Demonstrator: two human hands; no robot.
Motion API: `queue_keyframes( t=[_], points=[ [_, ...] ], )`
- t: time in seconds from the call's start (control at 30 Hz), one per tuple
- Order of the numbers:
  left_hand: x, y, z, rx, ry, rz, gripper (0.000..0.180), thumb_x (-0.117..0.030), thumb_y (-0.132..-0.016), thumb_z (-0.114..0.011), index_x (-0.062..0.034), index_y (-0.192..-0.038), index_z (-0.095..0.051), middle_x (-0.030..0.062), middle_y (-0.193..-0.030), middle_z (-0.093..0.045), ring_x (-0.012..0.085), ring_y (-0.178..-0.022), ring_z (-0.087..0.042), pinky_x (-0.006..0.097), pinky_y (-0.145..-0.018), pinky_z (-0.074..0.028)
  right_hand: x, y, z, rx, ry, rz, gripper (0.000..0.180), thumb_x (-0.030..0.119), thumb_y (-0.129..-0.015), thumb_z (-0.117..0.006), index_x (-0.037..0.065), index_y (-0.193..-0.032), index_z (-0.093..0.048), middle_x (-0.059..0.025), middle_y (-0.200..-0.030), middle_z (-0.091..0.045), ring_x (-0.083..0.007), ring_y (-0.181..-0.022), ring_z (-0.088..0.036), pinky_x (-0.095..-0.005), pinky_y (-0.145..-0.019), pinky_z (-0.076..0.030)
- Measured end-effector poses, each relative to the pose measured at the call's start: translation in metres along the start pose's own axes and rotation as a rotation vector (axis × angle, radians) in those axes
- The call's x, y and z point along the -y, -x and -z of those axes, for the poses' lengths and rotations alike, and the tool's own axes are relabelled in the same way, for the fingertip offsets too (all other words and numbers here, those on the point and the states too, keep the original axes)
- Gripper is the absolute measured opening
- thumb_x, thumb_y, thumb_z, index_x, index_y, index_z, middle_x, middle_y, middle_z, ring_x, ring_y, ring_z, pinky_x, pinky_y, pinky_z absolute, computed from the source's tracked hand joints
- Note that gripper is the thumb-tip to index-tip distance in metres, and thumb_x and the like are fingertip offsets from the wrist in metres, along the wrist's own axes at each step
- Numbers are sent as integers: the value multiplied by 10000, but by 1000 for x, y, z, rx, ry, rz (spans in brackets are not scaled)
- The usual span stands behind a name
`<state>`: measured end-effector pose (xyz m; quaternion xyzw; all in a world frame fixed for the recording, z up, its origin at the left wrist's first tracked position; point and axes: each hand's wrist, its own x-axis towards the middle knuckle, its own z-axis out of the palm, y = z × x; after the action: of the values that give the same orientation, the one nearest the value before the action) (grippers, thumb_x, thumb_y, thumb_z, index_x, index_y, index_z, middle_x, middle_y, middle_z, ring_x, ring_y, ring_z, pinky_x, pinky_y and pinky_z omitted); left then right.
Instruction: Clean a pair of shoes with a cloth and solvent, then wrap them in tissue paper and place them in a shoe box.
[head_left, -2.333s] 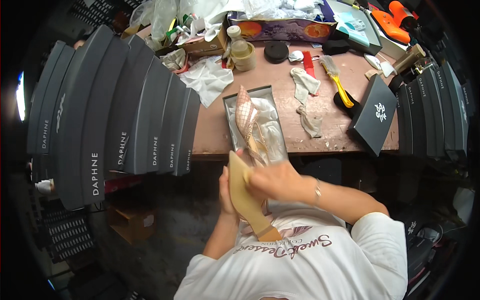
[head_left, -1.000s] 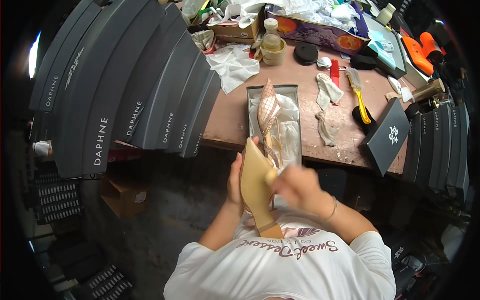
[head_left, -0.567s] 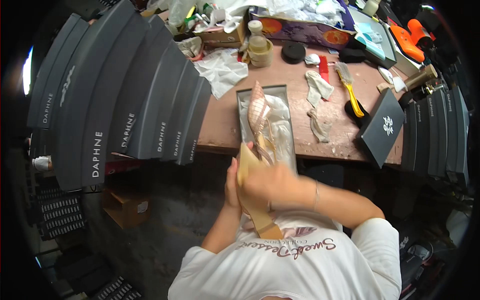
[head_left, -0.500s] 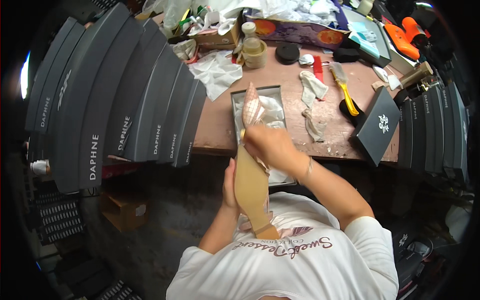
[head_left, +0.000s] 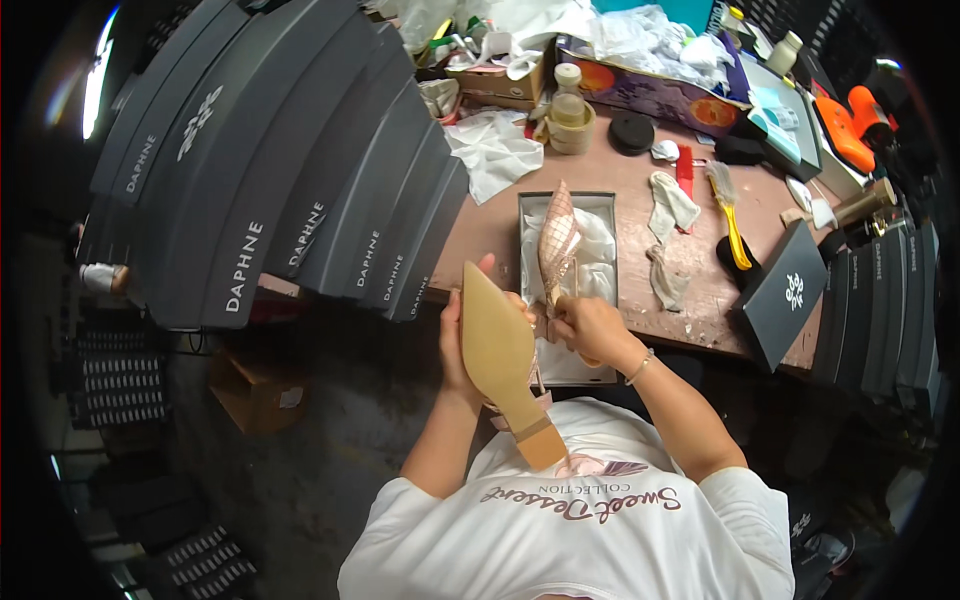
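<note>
A pointed flat shoe is in my left hand, its tan sole turned up and the low block heel toward my shirt. Pink straps show at its side. My right hand is curled closed beside it, over the near end of an open shoe box. What its fingers hold, if anything, is hidden. Just beyond those fingers, a second shoe, pink with a quilted pattern and pointed toe, lies in the box on white tissue paper; whether the fingers touch it I cannot tell.
Dark grey shoe boxes stand in a tall row at left and a smaller row at right. A box lid, a yellow-handled brush, rags and a jar lie about the table. A cardboard box is on the floor.
My right hand has moved off the held shoe's toe toward the box. The held shoe has shifted slightly left, its toe swinging left and its sole more fully in view. The whole view has shifted.
</note>
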<state>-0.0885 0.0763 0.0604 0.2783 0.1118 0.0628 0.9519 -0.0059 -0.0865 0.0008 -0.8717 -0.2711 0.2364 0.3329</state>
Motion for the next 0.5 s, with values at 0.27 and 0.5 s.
queue_keyframes(
  t=[0.27,0.5],
  points=[
    [-10,-17,-16,-12,-45,17,531,-424,-987,-285,-57,-1347,-416,141,-859,-607,220,-759,-618,356,-750,-511,23,36,102,-41,-200,276,142,133,-834,-631,-8,-838,-616,-83,-591,-636,-182,-540,-597,-296,-564,-470],
    [2,-60,-12,95,-244,110,572,-448,-993,-305,-18,-1357,-405,163,-1033,-611,229,-922,-620,357,-844,-495,6,74,150,-101,-339,354,125,100,-798,-682,-5,-824,-617,-82,-676,-625,-128,-584,-576,-263,-565,-455]
  ],
)
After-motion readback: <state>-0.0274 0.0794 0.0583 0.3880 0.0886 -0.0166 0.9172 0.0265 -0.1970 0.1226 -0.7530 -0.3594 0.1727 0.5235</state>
